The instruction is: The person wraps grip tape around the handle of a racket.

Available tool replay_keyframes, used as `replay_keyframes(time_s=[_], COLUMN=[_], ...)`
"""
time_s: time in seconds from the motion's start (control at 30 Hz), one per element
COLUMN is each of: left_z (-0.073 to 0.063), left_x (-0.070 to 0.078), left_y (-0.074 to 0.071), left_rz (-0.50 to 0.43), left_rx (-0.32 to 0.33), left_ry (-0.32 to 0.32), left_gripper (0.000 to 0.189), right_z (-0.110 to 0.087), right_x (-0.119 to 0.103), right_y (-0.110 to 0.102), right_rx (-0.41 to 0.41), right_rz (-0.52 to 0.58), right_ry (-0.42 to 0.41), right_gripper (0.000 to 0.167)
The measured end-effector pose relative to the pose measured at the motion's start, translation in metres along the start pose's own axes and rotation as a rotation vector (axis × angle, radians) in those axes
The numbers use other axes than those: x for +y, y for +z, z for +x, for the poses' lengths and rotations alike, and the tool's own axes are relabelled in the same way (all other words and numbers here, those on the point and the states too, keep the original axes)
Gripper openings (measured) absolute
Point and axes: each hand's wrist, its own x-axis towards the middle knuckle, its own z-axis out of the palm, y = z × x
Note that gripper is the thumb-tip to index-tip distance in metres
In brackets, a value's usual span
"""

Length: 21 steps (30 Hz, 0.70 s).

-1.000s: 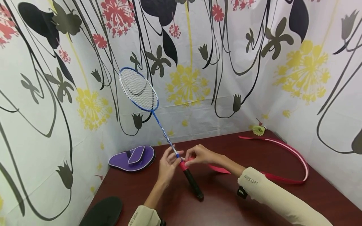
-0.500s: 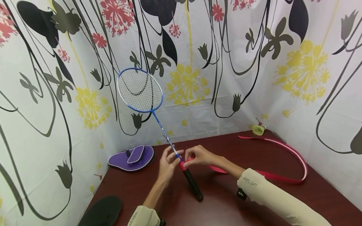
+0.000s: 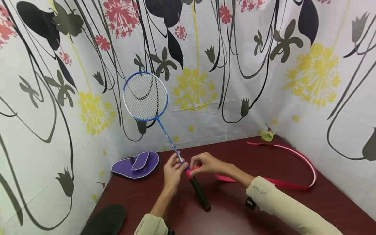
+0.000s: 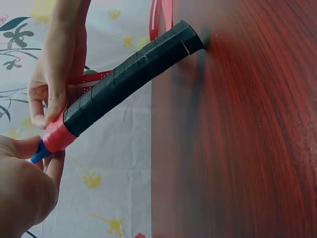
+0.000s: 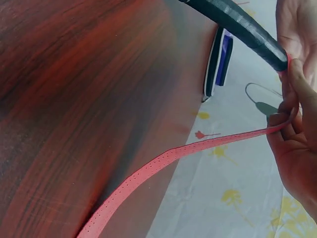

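Note:
A blue-and-white badminton racket (image 3: 146, 96) leans up and to the left, its black-wrapped handle (image 4: 129, 74) pointing down toward the table. My left hand (image 3: 172, 174) holds it by the blue part just above the handle, thumb on the near side. Red grip tape (image 5: 148, 171), dotted with small holes, circles the handle's upper end as a short band (image 4: 58, 136). Close beside that band, my right hand (image 3: 207, 163) pinches the tape between thumb and fingers. From there the loose length runs down to the table and curves away to the right.
On the dark red table (image 3: 229, 212), a purple paddle case (image 3: 136, 164) lies at the back left and a black round paddle (image 3: 105, 220) at the front left. A yellow shuttlecock (image 3: 268, 135) sits in the back right corner. Patterned curtain (image 3: 194, 39) encloses the table.
The racket has turned about its shaft, so its strung head now faces the head camera more fully. Both hands keep their holds in nearly the same place.

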Motion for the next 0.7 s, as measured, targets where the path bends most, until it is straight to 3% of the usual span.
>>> replay_keyframes(time_s=[0.27,0.53,0.7], left_z=[-0.0017,-0.0015,-0.0032], left_x=[0.0040,0.0046,0.0050], left_y=[-0.0040,-0.0075,-0.0087], left_rz=[-0.026,0.096,0.098], left_rx=[-0.022,-0.055,-0.083], left_ry=[0.013,0.079,0.083], left_gripper=[0.059,0.058,0.061], right_z=[-0.0018,-0.0021,-0.0017], right_x=[0.0003,0.0013,0.0005], right_y=[-0.0069,-0.0069,-0.0060], right_rx=[-0.012,-0.011,-0.023], right_rz=[-0.030,-0.023,-0.001], right_ry=[-0.009,-0.011,0.027], right_gripper=[0.018,0.017,0.017])
